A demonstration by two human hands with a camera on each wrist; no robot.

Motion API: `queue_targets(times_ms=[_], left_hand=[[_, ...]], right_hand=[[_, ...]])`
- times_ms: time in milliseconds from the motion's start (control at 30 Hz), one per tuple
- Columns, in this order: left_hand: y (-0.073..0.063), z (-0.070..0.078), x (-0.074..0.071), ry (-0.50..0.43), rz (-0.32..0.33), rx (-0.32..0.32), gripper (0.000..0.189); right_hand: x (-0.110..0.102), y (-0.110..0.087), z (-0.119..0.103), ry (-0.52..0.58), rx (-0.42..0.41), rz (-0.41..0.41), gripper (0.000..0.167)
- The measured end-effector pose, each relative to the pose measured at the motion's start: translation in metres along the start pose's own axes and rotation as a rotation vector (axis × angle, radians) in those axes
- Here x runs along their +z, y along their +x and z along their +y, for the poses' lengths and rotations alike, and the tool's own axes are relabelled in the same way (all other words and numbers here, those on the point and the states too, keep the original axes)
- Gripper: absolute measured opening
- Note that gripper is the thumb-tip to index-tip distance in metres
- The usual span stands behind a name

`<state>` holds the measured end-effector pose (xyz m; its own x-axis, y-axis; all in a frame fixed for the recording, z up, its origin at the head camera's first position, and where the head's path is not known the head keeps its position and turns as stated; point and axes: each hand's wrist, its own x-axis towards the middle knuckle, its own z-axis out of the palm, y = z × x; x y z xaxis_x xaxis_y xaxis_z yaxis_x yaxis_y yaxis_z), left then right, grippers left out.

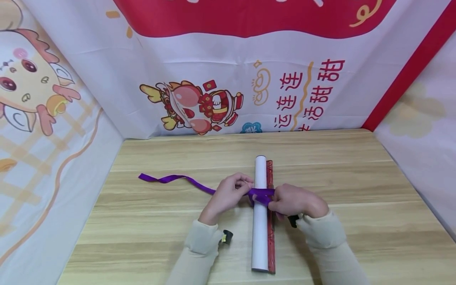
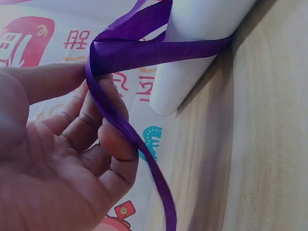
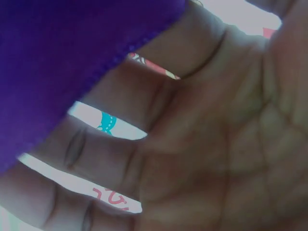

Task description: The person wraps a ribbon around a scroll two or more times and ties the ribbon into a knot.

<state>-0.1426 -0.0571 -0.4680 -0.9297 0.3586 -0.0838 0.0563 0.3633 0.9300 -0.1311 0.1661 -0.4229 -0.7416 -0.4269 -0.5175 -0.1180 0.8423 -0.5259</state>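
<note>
pinching the purple ribbon point(image 1: 263, 192) between thumb and fingertips, the left hand point(image 1: 229, 192) sits just left of the white tube point(image 1: 260, 237); the grip close in probably gives fine control where the strands cross. the right hand point(image 1: 295, 201), on the tube's other side, grips ribbon with bent fingers, though the cloth hides their tips in its wrist view. with a hand either side, the pull seems balanced, so the tube should not roll. a loose tail trails leftward from the left hand over the bench point(image 1: 149, 221), perhaps for slack. the red strip point(image 1: 271, 253) lies alongside the tube, passing beneath the right hand.
</note>
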Motion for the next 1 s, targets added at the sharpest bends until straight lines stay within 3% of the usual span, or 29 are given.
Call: queue_targets(times_ms=[100, 433, 833, 1000], left_hand=[[0.0003, 0.0001, -0.0002, -0.01, 0.005, -0.019, 0.021], [0.0014, -0.0026, -0.0008, -0.05, 0.054, -0.057, 0.022], [0.0021, -0.0003, 0.0018, -0.101, 0.012, -0.088, 0.022], [0.0005, 0.0005, 0.0029, -0.06, 0.024, -0.101, 0.024]], right_hand=[[0.001, 0.0005, -0.0005, 0.004, 0.021, -0.006, 0.04], [0.0026, -0.0009, -0.0002, -0.056, -0.03, -0.007, 0.035], [0.0046, 0.0059, -0.0021, -0.023, 0.031, 0.013, 0.039], [0.0029, 0.0038, -0.0017, -0.021, 0.039, 0.06, 0.04]])
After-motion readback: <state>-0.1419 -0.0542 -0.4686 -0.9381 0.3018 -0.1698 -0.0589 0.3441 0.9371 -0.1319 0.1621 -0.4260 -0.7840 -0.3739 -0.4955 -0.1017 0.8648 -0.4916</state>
